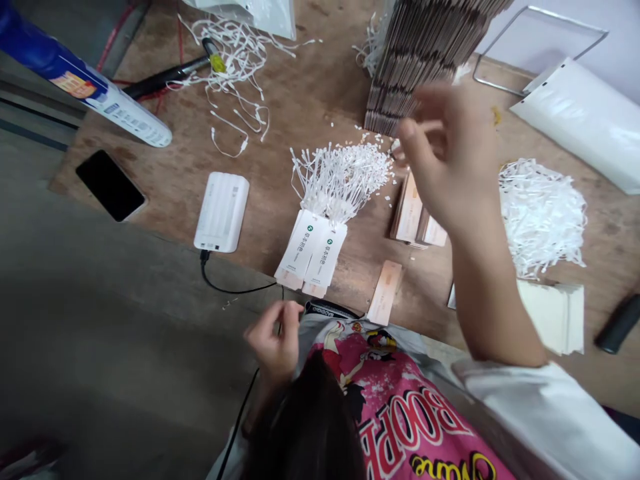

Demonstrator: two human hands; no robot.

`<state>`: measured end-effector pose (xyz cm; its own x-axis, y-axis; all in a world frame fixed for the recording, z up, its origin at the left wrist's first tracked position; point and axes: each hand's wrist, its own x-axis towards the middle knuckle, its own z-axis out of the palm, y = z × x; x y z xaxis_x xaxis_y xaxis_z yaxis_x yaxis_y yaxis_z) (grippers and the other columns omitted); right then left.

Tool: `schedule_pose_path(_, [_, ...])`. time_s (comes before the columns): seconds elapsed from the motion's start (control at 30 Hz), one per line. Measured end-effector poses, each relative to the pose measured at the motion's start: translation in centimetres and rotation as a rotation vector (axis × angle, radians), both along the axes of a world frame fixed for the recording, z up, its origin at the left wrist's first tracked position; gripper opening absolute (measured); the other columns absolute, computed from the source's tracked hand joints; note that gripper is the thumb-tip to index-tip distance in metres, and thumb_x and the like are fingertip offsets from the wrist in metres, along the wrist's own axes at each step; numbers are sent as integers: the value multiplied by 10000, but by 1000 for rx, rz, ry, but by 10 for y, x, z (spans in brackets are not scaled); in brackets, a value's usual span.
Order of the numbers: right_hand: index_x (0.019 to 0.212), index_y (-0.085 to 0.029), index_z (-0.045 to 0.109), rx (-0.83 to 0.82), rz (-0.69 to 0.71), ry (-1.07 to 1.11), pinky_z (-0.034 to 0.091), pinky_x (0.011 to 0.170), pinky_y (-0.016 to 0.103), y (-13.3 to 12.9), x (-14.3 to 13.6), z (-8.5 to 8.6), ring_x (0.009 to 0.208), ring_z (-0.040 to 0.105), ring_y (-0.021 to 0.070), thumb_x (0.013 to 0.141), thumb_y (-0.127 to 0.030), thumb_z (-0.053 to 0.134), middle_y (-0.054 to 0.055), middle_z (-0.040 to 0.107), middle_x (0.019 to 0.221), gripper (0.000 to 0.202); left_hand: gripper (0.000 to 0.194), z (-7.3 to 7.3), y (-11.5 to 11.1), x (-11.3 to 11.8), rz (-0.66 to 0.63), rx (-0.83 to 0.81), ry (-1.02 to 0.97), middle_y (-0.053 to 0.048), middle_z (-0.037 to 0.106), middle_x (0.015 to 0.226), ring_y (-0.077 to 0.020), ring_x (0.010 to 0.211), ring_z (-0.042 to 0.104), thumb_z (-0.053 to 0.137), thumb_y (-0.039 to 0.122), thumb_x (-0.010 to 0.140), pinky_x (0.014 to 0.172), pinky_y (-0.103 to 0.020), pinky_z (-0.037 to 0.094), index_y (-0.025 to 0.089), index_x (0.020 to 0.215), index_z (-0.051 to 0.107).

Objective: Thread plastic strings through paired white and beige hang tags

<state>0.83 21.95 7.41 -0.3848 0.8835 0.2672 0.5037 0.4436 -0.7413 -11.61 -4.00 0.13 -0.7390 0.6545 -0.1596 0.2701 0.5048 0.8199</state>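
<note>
Left hand (275, 337): fingers curled, contents unclear. A lone tag (385, 293) at the table (270, 190) edge could fall if the shirt (415, 393) brushes it. Beyond: strung tags (326, 257); right hand (450, 150), blurred, fingers bent, grip unclear; tall stack (420, 60), liable to topple if bumped.

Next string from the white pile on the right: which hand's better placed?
Right, probably: the right hand is above the table, near the string pile. The left hand is farther off, by the front edge.
</note>
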Motion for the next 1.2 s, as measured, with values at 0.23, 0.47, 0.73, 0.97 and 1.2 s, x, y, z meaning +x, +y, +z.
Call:
schedule_pose_path(0.23, [1205, -122, 532, -1103, -142, 410, 502, 962, 340, -107, 17, -57, 1038, 652, 196, 813, -401, 670, 145, 635, 1199, 500, 503, -1, 61, -62, -95, 152, -104, -119, 677, 1117, -216, 1008, 649, 553, 550, 852, 883, -328, 515, 161, 1162, 618])
schedule_pose_path(0.47, [987, -115, 616, -1256, -178, 534, 529, 752, 249, -121, -11, -63, 773, 654, 131, 802, -228, 667, 70, 700, 913, 222, 595, -6, 99, -64, -430, -222, -55, -132, 708, 1088, -292, 1015, 643, 371, 619, 893, 892, -397, 485, 144, 1079, 678])
schedule_pose_path(0.73, [678, -141, 592, -1222, -196, 492, 450, 543, 198, -109, -23, -59, 502, 481, 72, 771, -165, 698, -40, 553, 532, 143, 603, -25, 108, -62, -428, -261, -59, -160, 735, 951, -341, 952, 663, 413, 643, 841, 780, -392, 506, 133, 947, 715])
schedule_pose_path(0.97, [694, -147, 587, -1202, -203, 362, 394, 485, 200, -101, -27, -63, 507, 487, 87, 680, -174, 762, -34, 549, 534, 178, 556, -30, 109, -61, -392, -187, -175, -146, 735, 898, -323, 890, 674, 471, 624, 809, 724, -365, 516, 129, 911, 702])
schedule_pose_path(1.2, [712, -152, 618, -1057, -179, 309, 486, 628, 245, -102, -36, -77, 713, 609, 164, 624, -193, 749, 16, 638, 683, 163, 519, -28, 108, -60, -373, -145, -268, -127, 739, 834, -294, 829, 687, 477, 559, 844, 721, -348, 521, 104, 951, 702])
